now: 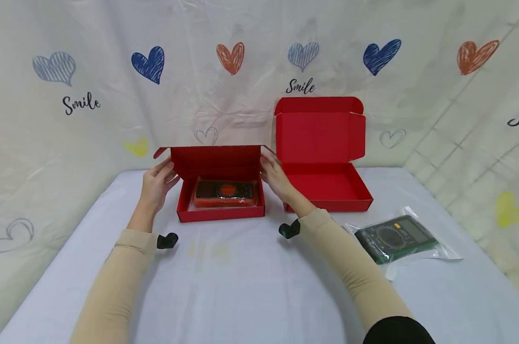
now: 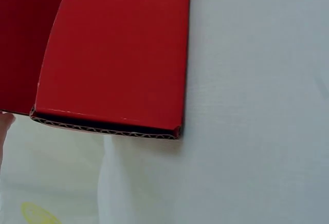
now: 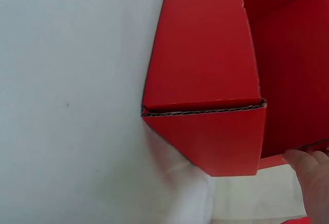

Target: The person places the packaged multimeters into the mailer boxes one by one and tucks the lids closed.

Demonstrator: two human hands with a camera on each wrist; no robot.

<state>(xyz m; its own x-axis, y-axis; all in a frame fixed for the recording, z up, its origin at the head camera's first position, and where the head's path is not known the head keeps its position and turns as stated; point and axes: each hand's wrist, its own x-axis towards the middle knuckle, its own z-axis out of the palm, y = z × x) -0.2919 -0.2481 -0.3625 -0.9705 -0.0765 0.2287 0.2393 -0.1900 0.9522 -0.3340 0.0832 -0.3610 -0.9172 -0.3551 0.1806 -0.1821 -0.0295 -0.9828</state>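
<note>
A red cardboard box (image 1: 221,213) stands on the table with its lid (image 1: 216,162) raised partway and tilted over the tray. Inside lies an orange multimeter (image 1: 226,192) with a dark face, wrapped in clear plastic. My left hand (image 1: 157,186) holds the lid at its left side, fingers at the edge beside the side flap. On the opposite side my right hand (image 1: 276,177) grips the lid's right edge, with its fingers (image 3: 306,165) on the red cardboard in the right wrist view. In the left wrist view, the box wall (image 2: 118,54) fills the upper left.
Just right stands a second red box (image 1: 328,206), its lid upright against the printed backdrop. A green multimeter (image 1: 394,239) in a clear plastic bag lies nearer, beside my right forearm. White cloth covers the table (image 1: 225,291).
</note>
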